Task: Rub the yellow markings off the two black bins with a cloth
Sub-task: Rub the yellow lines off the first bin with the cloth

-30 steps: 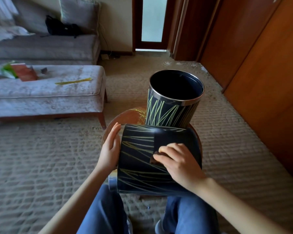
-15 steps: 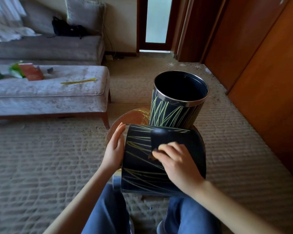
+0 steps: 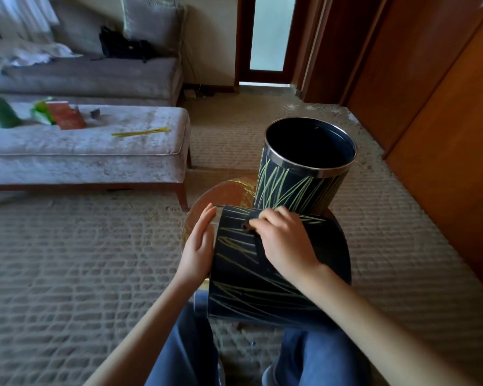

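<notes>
Bin (image 3: 262,288) (black, cylindrical, yellow-scribbled) lay sideways on round brown stool (image 3: 221,190), likely light, stiff, roll-prone; left hand (image 3: 198,246) braced its end flat-open, right hand (image 3: 285,243) pressed dark cloth (image 3: 247,227) with curled fingers.

Soft daylight from glass door (image 3: 272,32); edges blurred, wide-angle bending.

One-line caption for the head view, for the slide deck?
Right hand presses a cloth to the tipped bin, left hand flat against its end; upright bin behind, both streaked yellow.
</notes>
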Tool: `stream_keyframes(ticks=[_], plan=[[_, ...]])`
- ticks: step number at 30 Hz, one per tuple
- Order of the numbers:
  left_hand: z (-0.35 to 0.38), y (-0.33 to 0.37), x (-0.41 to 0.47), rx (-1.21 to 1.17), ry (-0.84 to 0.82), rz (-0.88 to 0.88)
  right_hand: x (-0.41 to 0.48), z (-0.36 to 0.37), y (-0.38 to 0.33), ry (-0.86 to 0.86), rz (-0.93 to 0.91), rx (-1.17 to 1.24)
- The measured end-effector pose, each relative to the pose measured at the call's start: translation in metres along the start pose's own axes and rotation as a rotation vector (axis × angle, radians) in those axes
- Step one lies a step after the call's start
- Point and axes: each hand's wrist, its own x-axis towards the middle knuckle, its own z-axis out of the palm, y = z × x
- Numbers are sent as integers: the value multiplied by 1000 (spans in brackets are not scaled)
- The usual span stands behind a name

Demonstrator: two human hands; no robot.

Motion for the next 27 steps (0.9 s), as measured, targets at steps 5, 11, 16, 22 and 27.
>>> stream_keyframes(ticks=[5, 11, 16, 22, 27], plan=[[1, -3, 2, -28, 9, 31, -44, -13, -10, 74, -247, 62], [0, -3, -15, -54, 6, 67, 34, 7, 5, -130, -74, 104], [-2, -1, -16, -74, -11, 34, 23, 5, -7, -79, -94, 73], [-2, 2, -13, -100, -14, 7, -34, -14, -21, -26, -480, 105], [-2, 6, -22, -76, -1, 18, 28, 7, -12, -77, -258, 157]])
